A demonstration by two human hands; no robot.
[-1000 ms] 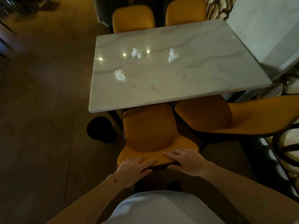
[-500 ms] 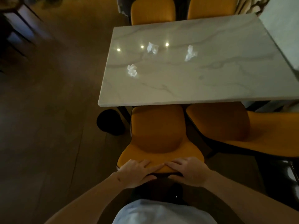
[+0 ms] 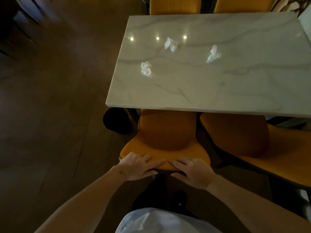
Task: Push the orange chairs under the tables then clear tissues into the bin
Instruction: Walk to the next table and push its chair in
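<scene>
An orange chair [image 3: 168, 132] stands at the near side of the marble table [image 3: 218, 91], its seat partly under the top. My left hand [image 3: 139, 166] and my right hand [image 3: 191, 172] grip the top edge of its backrest side by side, fingers over the rim and thumbs below. A second orange chair [image 3: 252, 140] stands to the right, angled, with its seat partly under the table. Three crumpled white tissues lie on the table: one near the left edge [image 3: 145, 68], one farther back [image 3: 171, 44], one toward the middle [image 3: 213, 53]. A black round bin [image 3: 117, 121] sits on the floor by the table's near left corner.
Two more orange chairs [image 3: 175, 5] [image 3: 242, 5] are tucked in at the table's far side. Dark wooden floor [image 3: 50, 115] spreads to the left. Dark furniture [image 3: 20, 27] fills the far left corner. A table leg stands between the bin and the chair.
The chair I hold has slid a little toward the table with both hands still on its backrest. My view has swung left, so the table now sits farther right.
</scene>
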